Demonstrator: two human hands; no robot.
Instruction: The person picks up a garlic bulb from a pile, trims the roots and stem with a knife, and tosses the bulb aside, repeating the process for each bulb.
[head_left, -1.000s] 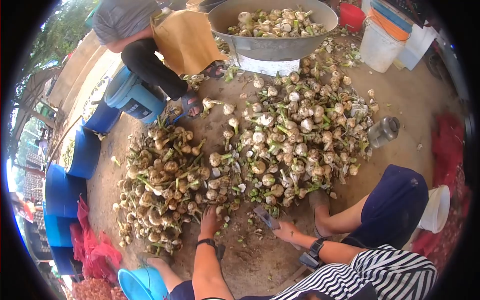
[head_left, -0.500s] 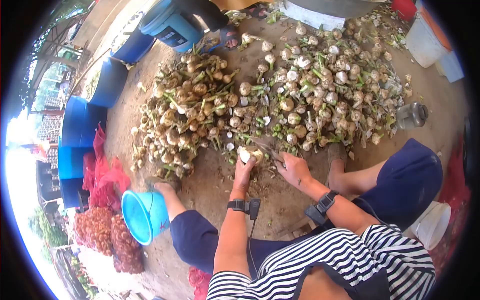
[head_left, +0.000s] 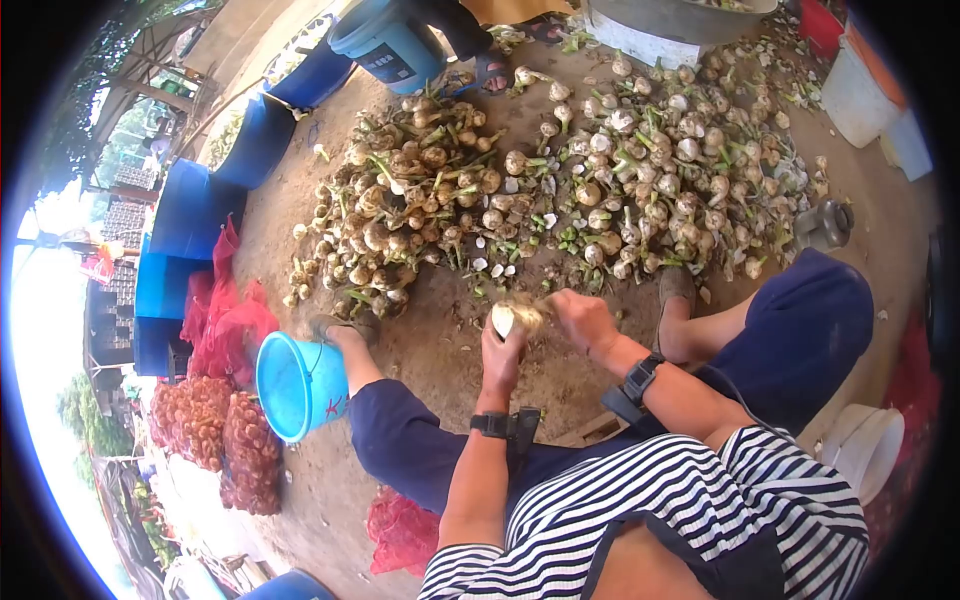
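Observation:
My left hand [head_left: 500,355] is closed around a garlic bulb [head_left: 504,320], held just above the dirt floor in front of my knees. My right hand [head_left: 583,318] is closed on a knife and pressed to the bulb's rooty end; the blade is blurred and mostly hidden there. Beyond the hands lie two heaps: dirty garlic with stalks [head_left: 400,210] on the left and cleaner, trimmed garlic [head_left: 660,170] on the right. Loose trimmings [head_left: 500,265] scatter between the heaps and my hands.
A small blue bucket [head_left: 300,385] stands by my left foot. Red mesh sacks of garlic [head_left: 215,440] and blue barrels [head_left: 190,210] line the left. A metal flask [head_left: 825,225], white buckets [head_left: 860,95], a metal basin [head_left: 680,15] and another person's sandalled foot [head_left: 485,70] lie beyond.
My left hand took a bulb from the dirty heap and drew it toward me. My right hand brought the knife to it. The view tilted down and left.

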